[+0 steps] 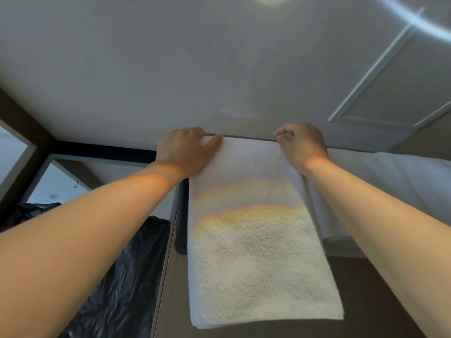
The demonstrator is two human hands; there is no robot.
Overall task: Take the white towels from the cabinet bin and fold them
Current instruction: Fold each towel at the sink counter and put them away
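now, squaring the far edge

a black bag point(127, 276) slumps at the left. the left hand point(183, 152) grips the white towel point(256, 252) by its far left corner, thumb on top. the doubled towel seems to lie along a dark surface. the right hand point(302, 147) pinches the far right corner, likely to level both corners. more white cloth point(390, 181) lies to the right.

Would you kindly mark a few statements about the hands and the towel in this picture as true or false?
1. The left hand grips the towel at its top edge. True.
2. The towel is blue. False: it is white.
3. A black bag lies left of the towel. True.
4. The right hand hangs free. False: it pinches the towel's top right corner.
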